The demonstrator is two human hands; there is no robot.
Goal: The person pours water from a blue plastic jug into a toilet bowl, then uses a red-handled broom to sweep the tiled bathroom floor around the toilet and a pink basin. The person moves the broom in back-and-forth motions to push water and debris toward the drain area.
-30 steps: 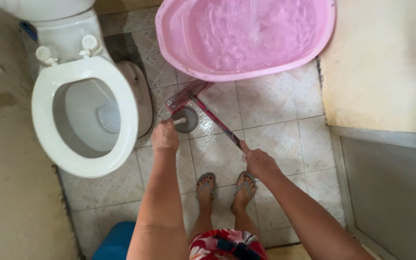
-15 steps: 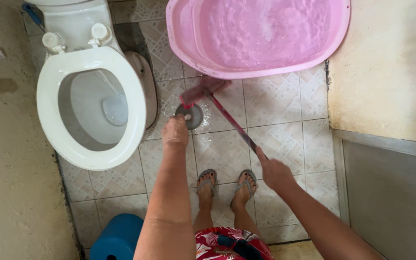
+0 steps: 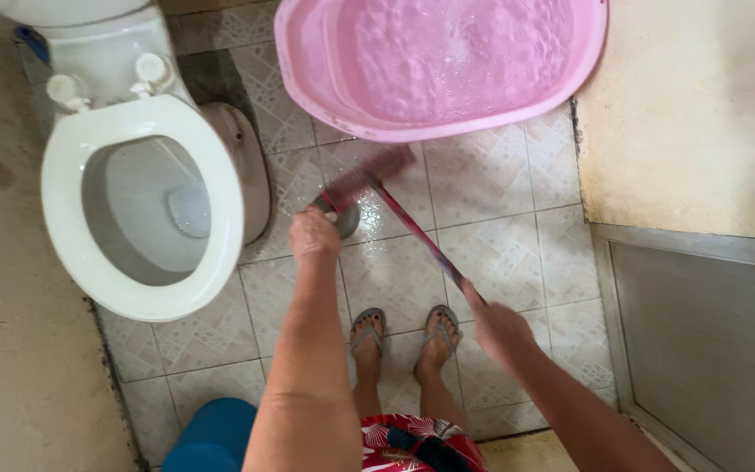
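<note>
The person's right hand [image 3: 498,325] is wrapped around the near end of a red long-handled brush [image 3: 412,225], its fingers closed on the handle, which runs from the grip up and to the left across the tiled floor [image 3: 491,183]. The bristle head of the brush lies flat on the tiles at the far end of the handle, well away from the right fingers and just beyond the left ones. The left hand [image 3: 313,236] is curled shut on a small pale knob that stands up from a round grey drain cover [image 3: 342,218]; the cover sits right under and just past those fingers, touching the brush head or very nearly so, and whether it is lifted off the floor cannot be told. Farther out from both hands, past the brush head, sits a pink basin [image 3: 440,63] full of rippling water, its near rim close to the bristles. To the left of the left fingers stands a white toilet [image 3: 137,205] with the seat down and the bowl open. Nearer than both hands, between the forearms, are the person's feet in grey flip-flops [image 3: 405,336], and near the left elbow a blue container [image 3: 211,437] shows at the bottom edge.
</note>
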